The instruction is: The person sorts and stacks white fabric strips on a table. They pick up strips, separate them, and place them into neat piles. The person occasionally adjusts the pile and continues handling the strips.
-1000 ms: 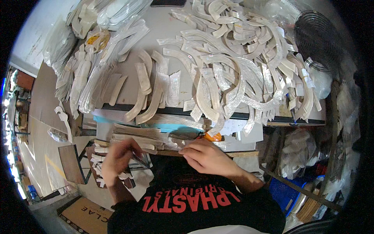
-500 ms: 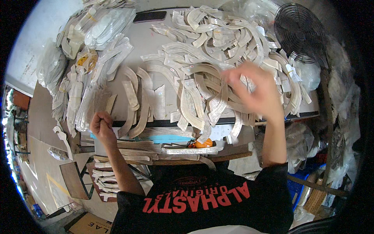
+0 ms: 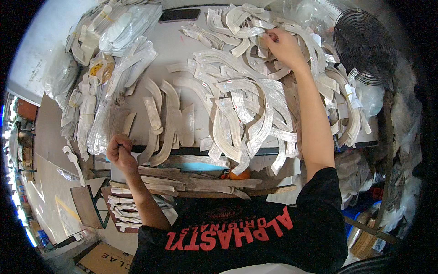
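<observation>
Pale curved strips [image 3: 262,125], some shiny, lie heaped over the right and middle of the table. My right hand [image 3: 285,48] reaches across them to the far part of the heap. Its fingers are pinched at a curved strip [image 3: 263,42], whose end is partly hidden by them. At the table's left front edge my left hand [image 3: 121,153] is closed, thumb against the fingers. What it holds, if anything, cannot be made out. Just beyond it stands a short beige strip [image 3: 129,123], beside a few longer curved strips [image 3: 169,121].
Plastic-wrapped bundles [image 3: 121,34] crowd the left side. A dark phone [image 3: 179,15] lies at the back, and a black round fan grille [image 3: 365,45] stands far right. Below the table edge, a ledge holds stacked strips [image 3: 169,180] and an orange object [image 3: 239,174].
My right hand has moved away from me, from above the middle of the heap to its far part, and its fingers have closed. My left hand has barely moved.
</observation>
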`<action>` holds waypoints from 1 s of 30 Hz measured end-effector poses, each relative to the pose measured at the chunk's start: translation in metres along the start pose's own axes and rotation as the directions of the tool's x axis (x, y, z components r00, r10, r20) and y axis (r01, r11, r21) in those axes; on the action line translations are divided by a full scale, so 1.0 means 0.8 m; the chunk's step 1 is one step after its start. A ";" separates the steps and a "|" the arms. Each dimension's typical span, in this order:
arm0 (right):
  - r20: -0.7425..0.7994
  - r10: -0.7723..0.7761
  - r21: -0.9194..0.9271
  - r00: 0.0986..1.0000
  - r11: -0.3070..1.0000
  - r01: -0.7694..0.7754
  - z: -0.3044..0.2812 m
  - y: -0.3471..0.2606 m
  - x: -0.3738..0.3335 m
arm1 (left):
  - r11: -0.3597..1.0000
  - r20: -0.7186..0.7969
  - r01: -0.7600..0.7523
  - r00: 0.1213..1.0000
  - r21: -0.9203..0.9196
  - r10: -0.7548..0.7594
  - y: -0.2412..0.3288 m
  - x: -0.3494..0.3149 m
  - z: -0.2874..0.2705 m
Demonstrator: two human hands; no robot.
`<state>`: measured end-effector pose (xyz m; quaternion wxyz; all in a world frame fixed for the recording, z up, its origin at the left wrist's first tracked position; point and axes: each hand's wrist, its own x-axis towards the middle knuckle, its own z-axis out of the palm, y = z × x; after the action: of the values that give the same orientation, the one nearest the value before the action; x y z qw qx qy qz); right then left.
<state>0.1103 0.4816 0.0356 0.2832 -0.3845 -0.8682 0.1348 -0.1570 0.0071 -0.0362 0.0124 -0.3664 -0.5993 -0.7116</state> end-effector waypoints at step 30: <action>-0.167 -0.160 -0.084 0.973 0.985 0.148 0.004 -0.008 -0.016 | 0.977 0.045 0.117 0.991 0.179 -0.127 0.020 0.010 0.010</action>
<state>0.1113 0.4672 0.0306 0.3533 -0.3363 -0.8717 0.0475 -0.1514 0.0131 -0.0181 -0.0158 -0.3463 -0.6814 -0.6446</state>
